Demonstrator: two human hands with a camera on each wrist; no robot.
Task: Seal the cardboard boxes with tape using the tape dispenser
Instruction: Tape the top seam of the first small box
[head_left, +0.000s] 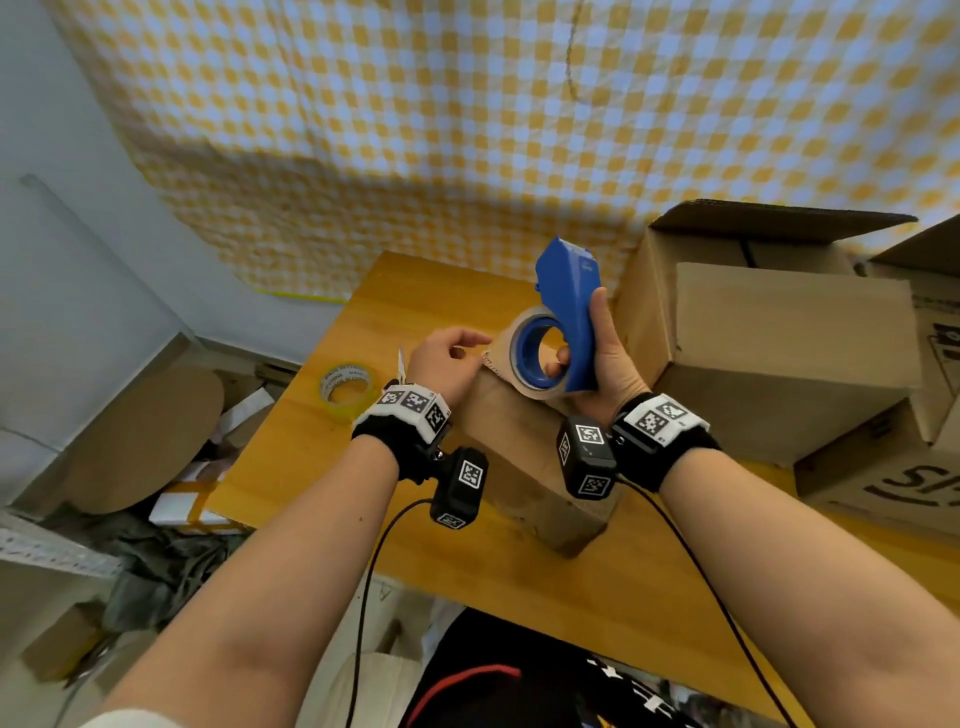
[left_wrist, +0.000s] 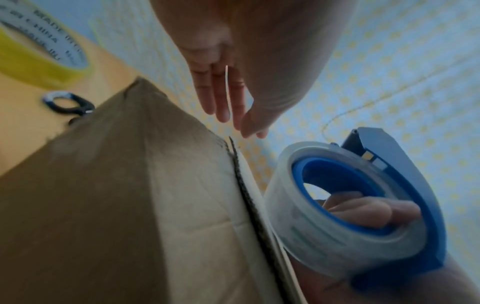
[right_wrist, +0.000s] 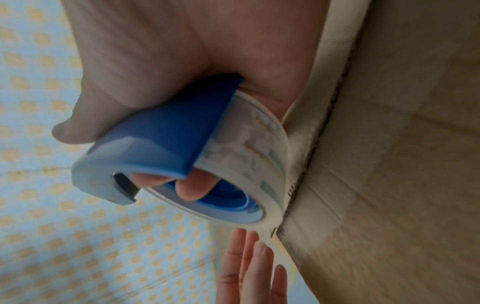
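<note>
Gripping the blue tape dispenser (head_left: 569, 322), the right hand (head_left: 605, 358) curls its fingers through the core of the clear tape roll (head_left: 530, 349), thumb laid along the blue shell. The dispenser is held just above the far end of a small cardboard box (head_left: 524, 462) on the wooden table (head_left: 415, 291).

The left hand (head_left: 447, 358) rests at the box's far end with fingers straight and relaxed, holding nothing. The head view hides those fingertips behind the hand; the left wrist view shows the fingers (left_wrist: 221, 98) extended toward the box's edge (left_wrist: 233, 152), and the right wrist view shows them (right_wrist: 249, 265) just below the roll (right_wrist: 254, 156), beside the box. Whether they touch the cardboard cannot be told.

Only the left wrist view shows a small dark ring (left_wrist: 64, 105) on the table beside the box. A yellow tape roll (head_left: 347, 391) lies near the left wrist. Larger open cardboard boxes (head_left: 779, 332) crowd the table's right side, close against the right hand. A yellow checked cloth (head_left: 467, 130) hangs behind.
</note>
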